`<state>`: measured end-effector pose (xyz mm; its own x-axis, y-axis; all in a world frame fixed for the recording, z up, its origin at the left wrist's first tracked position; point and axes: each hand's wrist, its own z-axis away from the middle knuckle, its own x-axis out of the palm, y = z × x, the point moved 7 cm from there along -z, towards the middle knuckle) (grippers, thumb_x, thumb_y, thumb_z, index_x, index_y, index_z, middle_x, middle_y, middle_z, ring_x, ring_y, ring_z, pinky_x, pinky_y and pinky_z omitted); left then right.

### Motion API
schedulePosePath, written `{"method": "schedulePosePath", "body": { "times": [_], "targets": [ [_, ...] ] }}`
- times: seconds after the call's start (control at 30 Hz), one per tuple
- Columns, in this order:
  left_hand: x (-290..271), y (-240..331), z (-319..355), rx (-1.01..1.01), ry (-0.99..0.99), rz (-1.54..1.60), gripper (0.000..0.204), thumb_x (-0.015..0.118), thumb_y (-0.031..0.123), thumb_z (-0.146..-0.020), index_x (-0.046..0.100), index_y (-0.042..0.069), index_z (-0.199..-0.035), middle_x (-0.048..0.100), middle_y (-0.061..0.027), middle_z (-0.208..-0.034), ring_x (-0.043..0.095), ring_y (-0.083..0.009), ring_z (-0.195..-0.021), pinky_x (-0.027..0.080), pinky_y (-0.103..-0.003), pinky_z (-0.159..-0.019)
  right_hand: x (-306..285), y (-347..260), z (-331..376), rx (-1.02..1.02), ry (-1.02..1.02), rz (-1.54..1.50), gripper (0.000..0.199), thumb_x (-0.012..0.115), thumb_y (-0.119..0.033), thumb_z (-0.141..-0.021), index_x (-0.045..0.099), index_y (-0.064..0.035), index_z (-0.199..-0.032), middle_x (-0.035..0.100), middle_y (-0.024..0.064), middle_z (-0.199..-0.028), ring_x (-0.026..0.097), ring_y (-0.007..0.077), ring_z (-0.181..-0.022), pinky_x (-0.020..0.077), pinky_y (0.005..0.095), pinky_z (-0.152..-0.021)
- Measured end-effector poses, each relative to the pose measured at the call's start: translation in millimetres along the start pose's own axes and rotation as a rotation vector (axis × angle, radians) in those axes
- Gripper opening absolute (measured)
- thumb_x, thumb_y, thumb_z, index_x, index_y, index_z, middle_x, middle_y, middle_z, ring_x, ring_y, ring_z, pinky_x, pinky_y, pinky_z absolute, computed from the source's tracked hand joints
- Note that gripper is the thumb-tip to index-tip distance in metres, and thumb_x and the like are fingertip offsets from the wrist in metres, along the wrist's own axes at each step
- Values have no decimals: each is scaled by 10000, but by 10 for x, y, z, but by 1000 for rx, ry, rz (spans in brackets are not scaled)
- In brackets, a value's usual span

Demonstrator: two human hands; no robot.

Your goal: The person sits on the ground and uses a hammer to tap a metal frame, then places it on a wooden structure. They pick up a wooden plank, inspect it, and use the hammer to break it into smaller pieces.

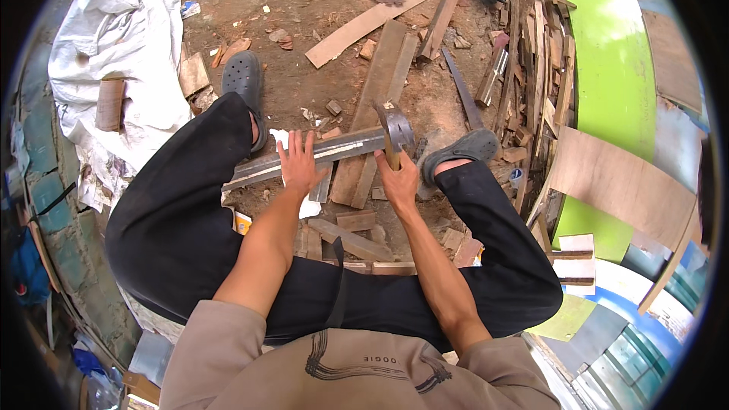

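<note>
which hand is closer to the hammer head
Right. The right hand grips the wooden handle just below the hammer head. The left hand lies flat on the long grey strip, off to the head's left.

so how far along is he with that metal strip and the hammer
Done: the long grey metal strip already lies across the boards on the dirt, between the person's feet. In hand: the left hand presses flat on the strip, while the right hand grips the hammer, its head down at the strip's right end. Left: cannot tell how much hammering remains; no finished section shows.
</note>
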<state>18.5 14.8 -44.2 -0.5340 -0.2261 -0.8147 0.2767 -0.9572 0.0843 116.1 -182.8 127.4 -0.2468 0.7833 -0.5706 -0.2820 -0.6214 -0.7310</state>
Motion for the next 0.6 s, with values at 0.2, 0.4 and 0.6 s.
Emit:
{"method": "schedulePosePath", "body": {
  "times": [0.2,0.4,0.6],
  "targets": [
    [-22,16,60,-61,-339,167,1350,769,681,-680,-58,119,-1586,-8,-264,-1627,-71,-434,-1505,-23,-681,-1148,186,-185,126,-381,58,-89,218,673,-193,-853,696,12,-925,699,216,-818,694,371,-699,528,402,-638],
    [-38,-15,-6,37,-445,217,1444,834,653,-611,-96,115,-1575,-94,-272,-1621,-138,-452,-1490,-40,-699,-1128,432,882,140,240,-197,350,328,643,-293,-832,658,32,-875,662,249,-758,661,422,-738,498,445,-686],
    [26,-52,-56,64,-413,256,1464,838,671,-584,-93,127,-1574,-114,-273,-1616,-157,-457,-1484,-40,-700,-1127,147,-131,45,-19,-115,39,303,673,-277,-844,688,17,-915,671,240,-763,678,399,-758,510,444,-696]
  ]
}}
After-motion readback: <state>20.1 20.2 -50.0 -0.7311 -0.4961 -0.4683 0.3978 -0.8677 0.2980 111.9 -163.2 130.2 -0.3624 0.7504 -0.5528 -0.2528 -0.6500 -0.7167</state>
